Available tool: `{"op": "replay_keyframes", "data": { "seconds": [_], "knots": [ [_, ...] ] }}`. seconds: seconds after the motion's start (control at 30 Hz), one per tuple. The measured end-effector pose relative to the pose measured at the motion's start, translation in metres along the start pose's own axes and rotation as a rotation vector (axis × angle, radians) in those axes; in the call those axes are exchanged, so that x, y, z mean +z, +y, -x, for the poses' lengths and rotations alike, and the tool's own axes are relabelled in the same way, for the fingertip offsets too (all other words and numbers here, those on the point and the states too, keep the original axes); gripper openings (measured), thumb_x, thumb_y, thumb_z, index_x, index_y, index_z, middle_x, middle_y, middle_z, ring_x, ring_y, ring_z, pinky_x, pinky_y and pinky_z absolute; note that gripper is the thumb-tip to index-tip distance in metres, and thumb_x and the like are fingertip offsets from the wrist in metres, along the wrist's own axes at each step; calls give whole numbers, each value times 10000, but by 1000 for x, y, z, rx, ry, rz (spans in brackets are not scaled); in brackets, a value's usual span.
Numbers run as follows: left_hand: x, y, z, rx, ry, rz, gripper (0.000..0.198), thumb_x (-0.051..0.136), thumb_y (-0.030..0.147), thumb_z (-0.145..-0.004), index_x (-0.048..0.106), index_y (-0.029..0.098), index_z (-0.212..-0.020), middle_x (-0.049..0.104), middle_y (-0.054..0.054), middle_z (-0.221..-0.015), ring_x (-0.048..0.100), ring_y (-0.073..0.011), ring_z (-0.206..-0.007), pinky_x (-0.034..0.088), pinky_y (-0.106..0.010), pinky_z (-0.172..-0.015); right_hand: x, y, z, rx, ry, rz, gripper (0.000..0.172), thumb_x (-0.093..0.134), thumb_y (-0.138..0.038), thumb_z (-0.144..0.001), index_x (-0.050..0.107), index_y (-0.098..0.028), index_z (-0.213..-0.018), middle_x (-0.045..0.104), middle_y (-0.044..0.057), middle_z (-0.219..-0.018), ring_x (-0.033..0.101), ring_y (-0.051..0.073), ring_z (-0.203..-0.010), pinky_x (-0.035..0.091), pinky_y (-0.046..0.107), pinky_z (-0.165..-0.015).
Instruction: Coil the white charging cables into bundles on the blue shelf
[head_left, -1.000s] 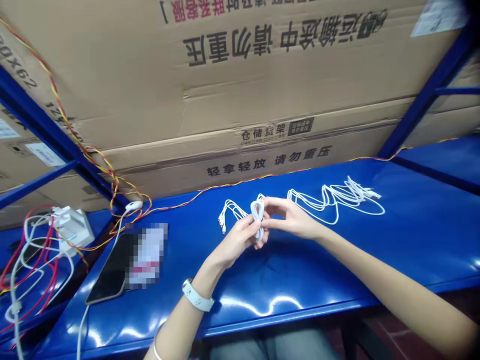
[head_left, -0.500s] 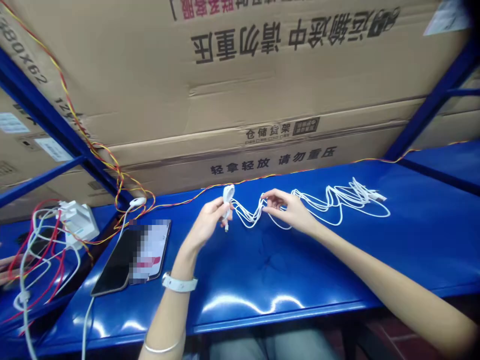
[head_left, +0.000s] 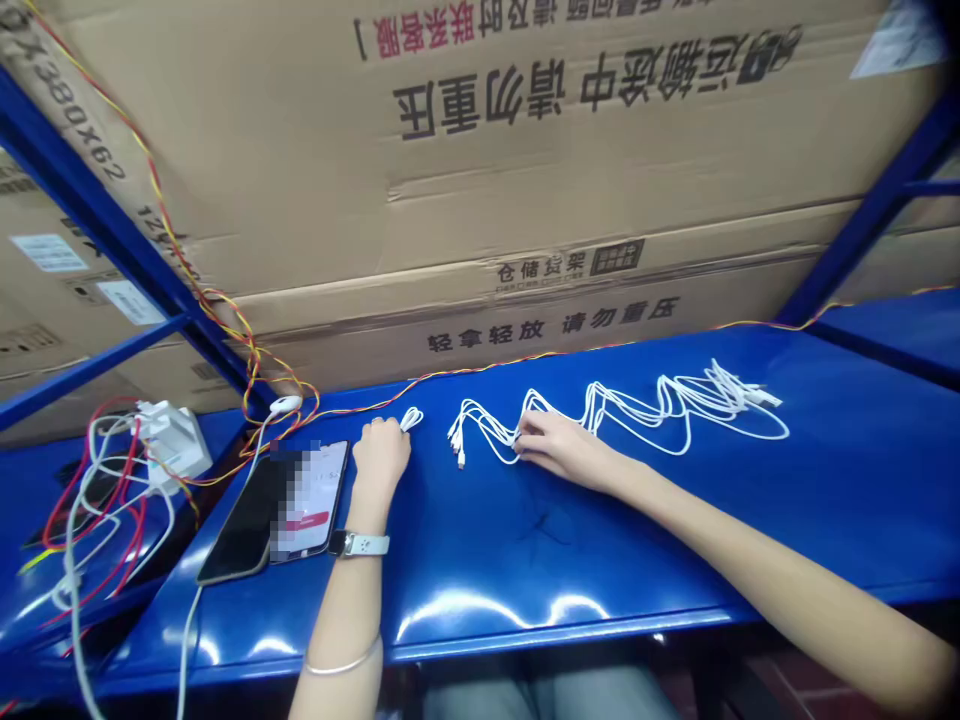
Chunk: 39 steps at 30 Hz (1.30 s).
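Note:
My left hand (head_left: 381, 455) is closed, back uppermost, low over the blue shelf beside the phones. From its far side pokes the looped end of a coiled white USB cable (head_left: 412, 418); its fingers and the rest of the coil are hidden. My right hand (head_left: 559, 448) pinches with thumb and fingers at a bundle of loose white USB cables (head_left: 637, 408), lying in zigzag folds along the shelf. Small plugs (head_left: 459, 450) show at the bundle's left end, and larger plugs (head_left: 763, 396) at its right end.
Two phones (head_left: 274, 510) lie to the left, screens up. Further left stands a white charger block (head_left: 176, 440) with tangled red and white wires. Cardboard boxes (head_left: 480, 220) wall off the back, and a red-yellow twisted wire (head_left: 420, 383) runs along their foot. Blue shelf posts (head_left: 855, 190) flank both sides.
My left hand has moved left and down with the coiled cable, away from the bundle. My right hand has shifted slightly lower, its fingers now closed at the cables.

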<state>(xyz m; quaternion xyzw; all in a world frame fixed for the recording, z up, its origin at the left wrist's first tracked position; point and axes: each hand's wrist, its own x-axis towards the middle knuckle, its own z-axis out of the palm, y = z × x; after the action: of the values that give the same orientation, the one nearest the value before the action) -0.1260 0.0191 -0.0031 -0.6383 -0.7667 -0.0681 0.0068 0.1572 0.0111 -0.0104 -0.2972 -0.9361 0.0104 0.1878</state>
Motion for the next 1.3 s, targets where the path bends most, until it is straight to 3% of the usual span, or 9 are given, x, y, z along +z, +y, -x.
{"op": "replay_keyframes", "data": {
  "seconds": [0.13,0.23,0.33,0.43,0.57,0.73,0.93,1.1,1.3],
  "knots": [
    [-2,3,1,25,102,-69,318,523,296,-799,576,111,-1052,559,-206,-1122,484,-368,-1077,431,-453,-799,2,-3,1,-18,-7,-38,249,366,-201,-936,611,-166,-913,537,93,-1012,535,129,-762,443,249,-676],
    [-3,14,2,155,230,12,249,506,327,-828,594,165,-995,563,-149,-1122,473,-324,-1068,413,-417,-805,2,-4,1,-48,9,-14,258,351,-183,-939,606,-161,-912,572,90,-981,556,137,-797,456,249,-693],
    [-3,29,5,338,180,213,233,469,381,-857,611,202,-810,613,-68,-907,520,-232,-915,404,-338,-761,-1,-6,1,-76,54,56,262,350,-158,-930,611,-157,-917,592,92,-945,565,153,-826,468,258,-700],
    [2,42,11,429,115,264,254,560,443,-794,599,198,-739,595,-42,-763,521,-207,-801,384,-314,-712,-6,-9,2,-100,120,89,258,357,-142,-917,615,-159,-914,597,100,-962,568,163,-832,477,264,-692],
    [8,49,16,440,66,226,187,635,368,-739,579,189,-738,581,-41,-737,519,-207,-756,365,-303,-663,-12,-12,3,-121,141,87,263,353,-133,-911,615,-157,-915,596,116,-978,563,176,-851,479,282,-702],
    [12,52,17,430,64,178,175,595,357,-755,606,189,-803,580,-80,-872,514,-249,-881,372,-346,-750,-12,-17,1,-118,90,80,281,342,-122,-910,618,-162,-878,587,104,-925,552,165,-807,452,268,-674],
    [20,55,14,349,97,272,44,560,217,-720,565,175,-732,549,-82,-896,475,-244,-907,372,-348,-781,-9,-22,0,-102,-134,61,232,408,-162,-909,624,-166,-826,584,63,-847,550,145,-718,423,249,-629],
    [16,55,14,276,216,339,53,499,192,-764,529,182,-807,530,-72,-926,454,-232,-905,375,-343,-784,-6,-20,2,-56,-201,-9,170,473,-248,-901,628,-177,-907,579,53,-911,571,144,-757,432,244,-652],
    [13,54,17,314,190,251,178,424,110,-803,579,199,-810,534,-76,-928,451,-240,-944,363,-350,-785,-8,-22,2,-46,-195,-83,212,450,-290,-916,621,-178,-864,574,48,-900,562,142,-757,434,247,-666]
  ]
}}
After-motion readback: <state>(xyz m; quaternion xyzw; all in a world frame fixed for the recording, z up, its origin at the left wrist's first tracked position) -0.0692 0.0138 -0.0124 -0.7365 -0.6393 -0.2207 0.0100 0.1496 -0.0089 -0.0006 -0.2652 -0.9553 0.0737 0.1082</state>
